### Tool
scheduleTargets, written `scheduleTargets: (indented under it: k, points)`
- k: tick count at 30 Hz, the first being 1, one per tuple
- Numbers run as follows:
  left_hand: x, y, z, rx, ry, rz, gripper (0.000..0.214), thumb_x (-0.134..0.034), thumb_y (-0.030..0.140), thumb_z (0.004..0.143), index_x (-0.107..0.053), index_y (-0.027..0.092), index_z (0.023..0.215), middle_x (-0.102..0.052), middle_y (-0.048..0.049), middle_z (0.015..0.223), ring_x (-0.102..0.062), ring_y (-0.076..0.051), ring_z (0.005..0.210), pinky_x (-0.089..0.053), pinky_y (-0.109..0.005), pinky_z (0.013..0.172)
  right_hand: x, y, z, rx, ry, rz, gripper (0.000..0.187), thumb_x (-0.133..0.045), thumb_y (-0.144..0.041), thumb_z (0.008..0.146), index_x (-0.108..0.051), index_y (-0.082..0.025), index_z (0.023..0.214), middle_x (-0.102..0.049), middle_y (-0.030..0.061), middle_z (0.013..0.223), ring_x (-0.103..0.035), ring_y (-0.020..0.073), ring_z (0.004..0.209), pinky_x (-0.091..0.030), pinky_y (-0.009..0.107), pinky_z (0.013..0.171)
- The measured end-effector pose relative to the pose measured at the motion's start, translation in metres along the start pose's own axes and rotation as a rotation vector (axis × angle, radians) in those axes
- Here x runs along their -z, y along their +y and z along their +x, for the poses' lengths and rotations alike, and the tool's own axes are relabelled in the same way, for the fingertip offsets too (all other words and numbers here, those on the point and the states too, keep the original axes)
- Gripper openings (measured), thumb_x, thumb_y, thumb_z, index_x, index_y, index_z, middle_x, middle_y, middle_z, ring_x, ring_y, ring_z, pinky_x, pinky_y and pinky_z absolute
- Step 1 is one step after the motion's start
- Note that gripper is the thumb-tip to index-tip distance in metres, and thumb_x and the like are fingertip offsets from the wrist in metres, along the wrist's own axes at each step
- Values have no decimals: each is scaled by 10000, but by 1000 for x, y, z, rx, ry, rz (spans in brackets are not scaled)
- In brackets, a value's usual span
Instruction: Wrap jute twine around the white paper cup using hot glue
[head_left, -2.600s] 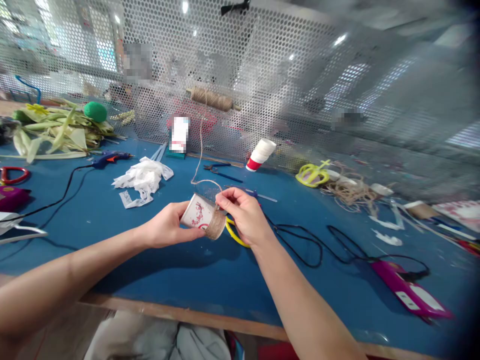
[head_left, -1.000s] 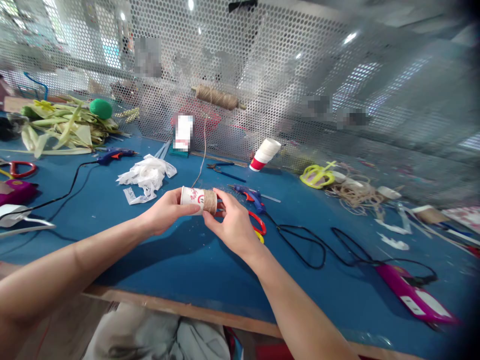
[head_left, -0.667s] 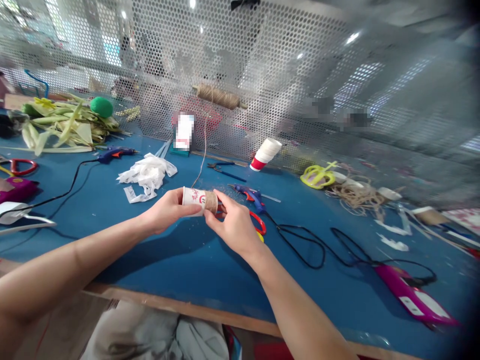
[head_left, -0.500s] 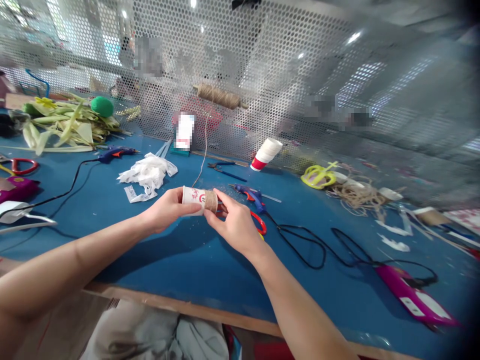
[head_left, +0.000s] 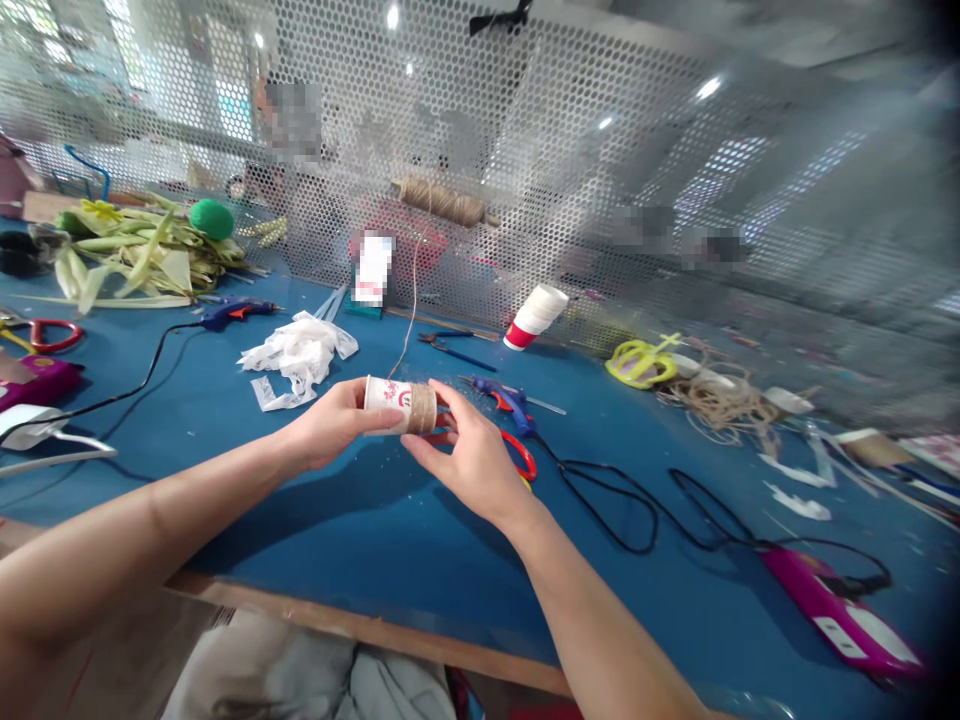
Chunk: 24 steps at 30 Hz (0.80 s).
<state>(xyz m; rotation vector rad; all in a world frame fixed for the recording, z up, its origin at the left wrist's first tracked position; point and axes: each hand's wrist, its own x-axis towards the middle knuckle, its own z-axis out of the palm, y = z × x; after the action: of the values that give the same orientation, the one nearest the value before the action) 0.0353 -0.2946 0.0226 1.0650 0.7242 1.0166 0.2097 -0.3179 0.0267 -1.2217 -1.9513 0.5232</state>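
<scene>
A white paper cup (head_left: 388, 396) with red print lies sideways in the air above the blue table (head_left: 375, 540). Brown twine (head_left: 422, 408) is wound round its narrow end. My left hand (head_left: 330, 425) grips the cup at its wide end. My right hand (head_left: 469, 455) cups the wound end, fingers closed round it. A strand of twine (head_left: 411, 320) rises from the cup to a spool (head_left: 440, 201) on a rod at the perforated metal screen.
A blue glue gun (head_left: 504, 396) and red-handled scissors (head_left: 519, 455) lie just right of my hands, with black cables (head_left: 622, 495) and a magenta device (head_left: 840, 612). White lace (head_left: 296, 352), another glue gun (head_left: 229, 313), pliers (head_left: 450, 345), stacked cups (head_left: 534, 316) and green leaves (head_left: 135, 260) lie behind.
The cup has turned to lie level, and the loose loop of twine is now drawn tight round it. My right hand has shifted from pinching the strand to cupping the wound end.
</scene>
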Motion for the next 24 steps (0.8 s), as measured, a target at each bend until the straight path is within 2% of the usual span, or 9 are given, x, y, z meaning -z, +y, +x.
scheduleTargets:
  k: [4, 9, 13, 17, 20, 24]
  points:
    - [0, 0, -3, -93, -9, 170, 354, -752, 202, 600, -615, 116, 914, -698, -54, 883, -619, -165, 791, -456, -280, 752, 0, 0, 1, -45, 27, 185, 394, -623, -268, 749, -431, -202, 1087, -593, 101, 1080, -648, 193, 850, -579, 353, 692]
    - [3, 7, -4, -80, -108, 82, 376, -764, 202, 597, -617, 117, 933, -695, -49, 852, -621, -162, 769, -456, -275, 740, -6, 2, -2, 160, 151, 46, 439, -642, -177, 716, -408, -210, 1087, -487, 113, 1151, -581, 207, 986, -553, 369, 783]
    - [4, 12, -3, -35, -162, -39, 352, -762, 153, 575, -628, 105, 897, -691, -53, 817, -617, -144, 749, -453, -255, 726, -7, 4, -2, 270, 152, -53, 446, -631, -153, 718, -388, -232, 1083, -442, 115, 1157, -503, 246, 1097, -538, 412, 812]
    - [3, 14, -2, 17, -106, -128, 298, -757, 171, 566, -620, 95, 819, -667, -39, 719, -598, -123, 654, -446, -236, 639, -7, 3, -2, 391, 151, -160, 450, -594, -126, 745, -354, -253, 1104, -404, 123, 1175, -456, 263, 1139, -495, 469, 866]
    - [2, 14, -3, 4, -51, -106, 276, -758, 172, 556, -610, 107, 780, -652, -19, 689, -584, -115, 618, -437, -228, 604, -8, 2, -3, 461, 164, -198, 433, -588, -124, 754, -352, -252, 1094, -403, 119, 1157, -459, 255, 1125, -454, 481, 907]
    - [2, 10, -5, -76, -3, -19, 228, -728, 190, 592, -611, 125, 776, -638, 0, 677, -569, -112, 612, -436, -227, 595, -10, 2, -5, 409, 137, -98, 361, -610, -205, 751, -383, -256, 1027, -434, 105, 1142, -485, 258, 1095, -458, 467, 879]
